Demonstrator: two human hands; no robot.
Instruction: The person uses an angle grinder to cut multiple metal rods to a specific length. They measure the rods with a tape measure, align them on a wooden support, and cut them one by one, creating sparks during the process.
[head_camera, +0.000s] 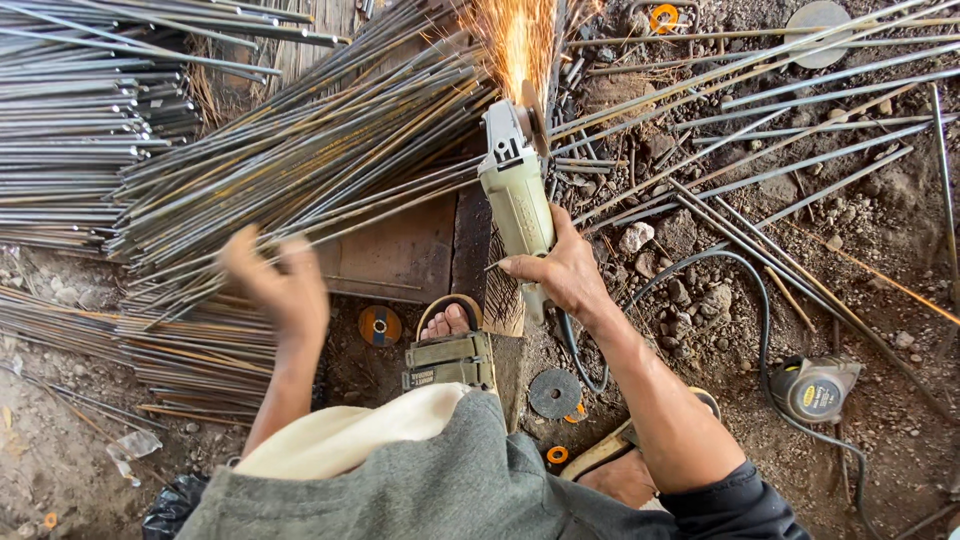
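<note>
Head view: we see the right hand (560, 272) clenched around the body of a pale green angle grinder (515, 190) at centre frame. Its disc meets the steel rods (300, 160) near the upper centre, where orange sparks (515, 35) spray upward. The left hand (280, 285), left of centre, is blurred, fingers spread, grasping nothing, just in front of the rod bundle. The rods fan from the upper left toward the centre and rest on a wooden block (400, 250). A sandalled foot (450, 345) presses on the block's lower edge.

Labels: a round disc with an orange and dark centre label (379, 325) lies on the ground beside the foot; a grey cutting disc (555, 393) lies below the grinder. A yellow and grey tape measure (815, 388) with a round yellow label sits at lower right beside the black power cable (765, 330).
</note>
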